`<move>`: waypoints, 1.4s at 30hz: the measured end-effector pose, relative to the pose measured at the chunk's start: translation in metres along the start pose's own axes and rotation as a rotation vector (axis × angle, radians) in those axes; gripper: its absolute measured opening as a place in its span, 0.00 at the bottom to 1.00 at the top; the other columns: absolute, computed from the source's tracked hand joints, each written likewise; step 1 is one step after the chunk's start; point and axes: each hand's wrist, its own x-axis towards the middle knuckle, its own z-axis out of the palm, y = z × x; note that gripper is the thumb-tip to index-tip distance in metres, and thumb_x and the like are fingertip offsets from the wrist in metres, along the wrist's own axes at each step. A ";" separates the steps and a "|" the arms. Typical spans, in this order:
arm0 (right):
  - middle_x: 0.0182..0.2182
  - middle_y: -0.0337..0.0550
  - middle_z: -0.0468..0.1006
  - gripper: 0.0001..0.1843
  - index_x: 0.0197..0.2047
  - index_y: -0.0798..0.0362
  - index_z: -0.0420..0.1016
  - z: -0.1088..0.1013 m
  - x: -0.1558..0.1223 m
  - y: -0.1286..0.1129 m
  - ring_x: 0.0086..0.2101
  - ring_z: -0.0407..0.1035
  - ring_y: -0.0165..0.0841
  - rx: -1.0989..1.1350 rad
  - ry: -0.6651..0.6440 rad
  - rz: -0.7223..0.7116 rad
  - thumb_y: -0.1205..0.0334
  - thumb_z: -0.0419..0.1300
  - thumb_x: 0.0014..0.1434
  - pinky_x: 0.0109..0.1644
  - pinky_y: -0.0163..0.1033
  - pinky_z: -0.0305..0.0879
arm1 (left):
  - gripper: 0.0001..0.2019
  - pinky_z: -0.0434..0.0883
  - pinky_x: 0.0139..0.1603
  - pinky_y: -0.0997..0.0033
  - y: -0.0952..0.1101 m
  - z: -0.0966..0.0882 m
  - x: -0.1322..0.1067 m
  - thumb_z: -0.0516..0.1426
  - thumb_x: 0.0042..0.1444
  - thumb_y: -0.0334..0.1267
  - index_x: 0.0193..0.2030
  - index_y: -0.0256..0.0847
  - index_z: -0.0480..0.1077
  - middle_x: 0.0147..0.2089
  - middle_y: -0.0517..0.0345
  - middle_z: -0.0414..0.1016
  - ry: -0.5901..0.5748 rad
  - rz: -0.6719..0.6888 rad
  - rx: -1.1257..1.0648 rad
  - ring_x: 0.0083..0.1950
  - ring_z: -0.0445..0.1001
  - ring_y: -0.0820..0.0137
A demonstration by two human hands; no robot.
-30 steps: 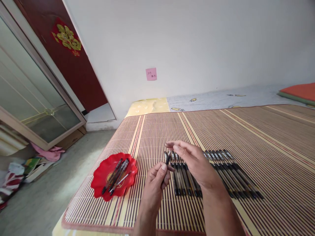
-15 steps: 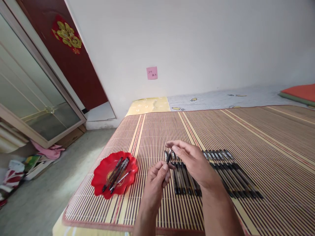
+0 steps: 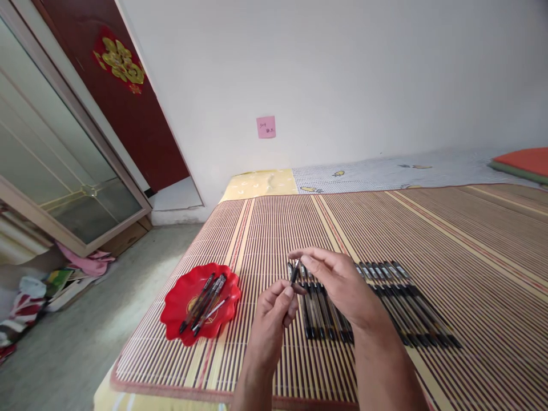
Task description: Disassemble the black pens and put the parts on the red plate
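My left hand [image 3: 276, 311] is closed round the dark barrel of a gel pen [image 3: 294, 274], which is tilted with its silvery tip upward. The fingers of my right hand [image 3: 338, 279] curl about that tip, thumb on one side and forefinger on the other. Beneath and beyond my hands lies a row of black capped pens [image 3: 314, 308] on the mat, partly covered by my right hand and forearm. More of the row, a group of black pens [image 3: 411, 314], shows to the right of my forearm.
A red scalloped plate [image 3: 171, 311] on the left holds a few dark pens [image 3: 208, 299] and a thin pale refill [image 3: 214, 308]. Everything rests on a striped bamboo mat [image 3: 274, 222]. A pink note [image 3: 266, 127] is stuck on the wall, and folded orange cloth [image 3: 524, 160] lies far right.
The whole view has shifted very slightly to the right. Both hands keep nearly the same grip on the pen.
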 end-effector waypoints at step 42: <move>0.43 0.48 0.85 0.15 0.42 0.50 0.83 0.001 0.002 0.000 0.46 0.78 0.38 -0.016 -0.020 0.033 0.51 0.58 0.66 0.53 0.44 0.70 | 0.16 0.51 0.26 0.75 -0.001 0.005 -0.001 0.65 0.60 0.49 0.40 0.36 0.79 0.24 0.65 0.60 0.010 -0.023 -0.012 0.25 0.53 0.78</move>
